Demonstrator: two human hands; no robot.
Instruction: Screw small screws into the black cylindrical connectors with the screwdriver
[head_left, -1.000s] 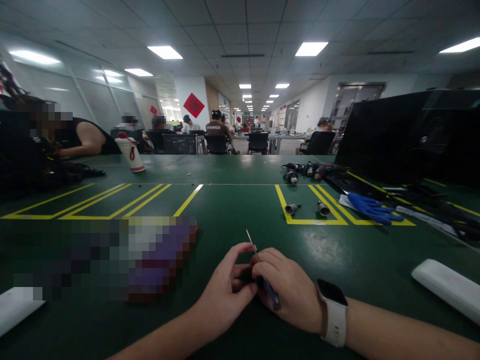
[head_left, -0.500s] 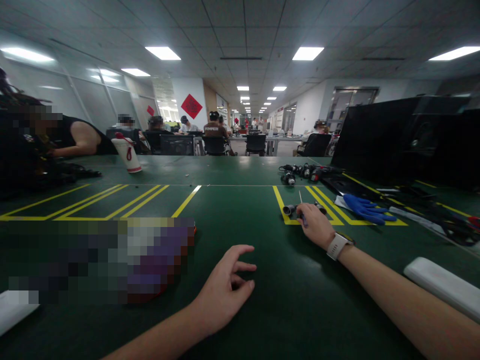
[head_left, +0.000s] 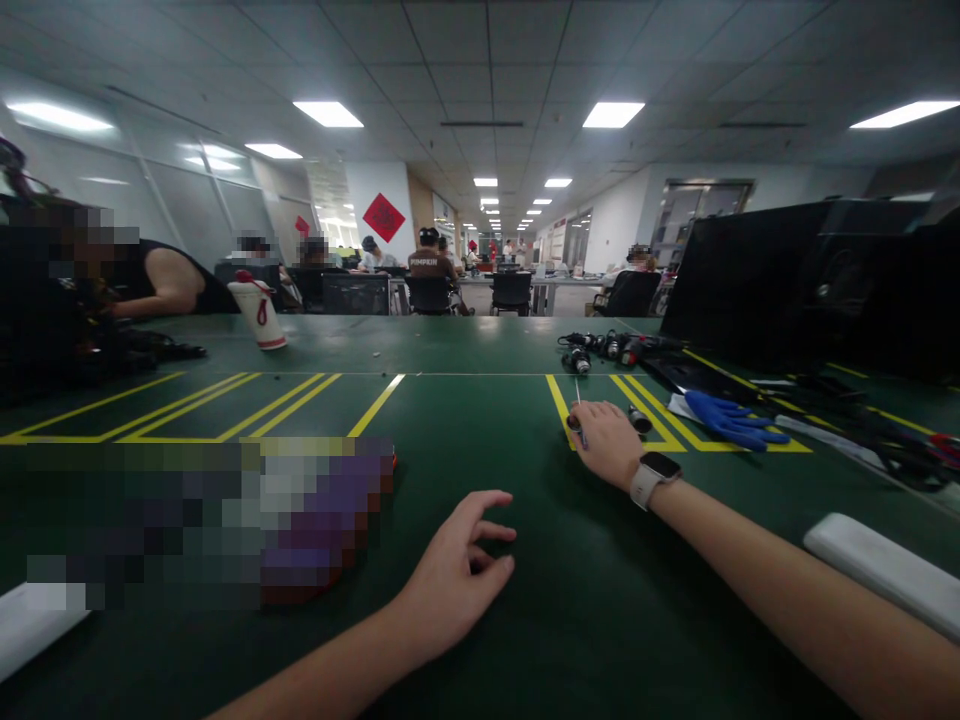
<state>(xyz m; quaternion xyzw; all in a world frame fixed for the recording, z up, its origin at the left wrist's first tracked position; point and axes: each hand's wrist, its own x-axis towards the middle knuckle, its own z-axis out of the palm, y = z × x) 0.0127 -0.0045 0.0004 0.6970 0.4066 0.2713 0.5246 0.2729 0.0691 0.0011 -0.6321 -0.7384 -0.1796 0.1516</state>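
Note:
My right hand (head_left: 606, 440), with a watch on its wrist, is closed on a thin screwdriver-like tool (head_left: 577, 391) whose shaft points up and away. It is over the yellow-taped area (head_left: 559, 402) on the green table, beside a small dark round part (head_left: 574, 422) that it partly covers. Just beyond the knuckles lies another dark cylindrical part (head_left: 639, 419). My left hand (head_left: 457, 570) hovers over or rests on the table nearer to me, fingers apart and curved, holding nothing.
Dark cylindrical parts with cables (head_left: 600, 350) lie farther back. A blue glove (head_left: 731, 420), cables and a black monitor (head_left: 750, 265) are at the right, with a white object (head_left: 885, 570) nearer. A cup (head_left: 259, 312) stands back left, near a person's arm (head_left: 169, 283).
My right hand has moved a little to the left with the tool, now partly over the left dark part and uncovering the right one. My left hand has hardly moved.

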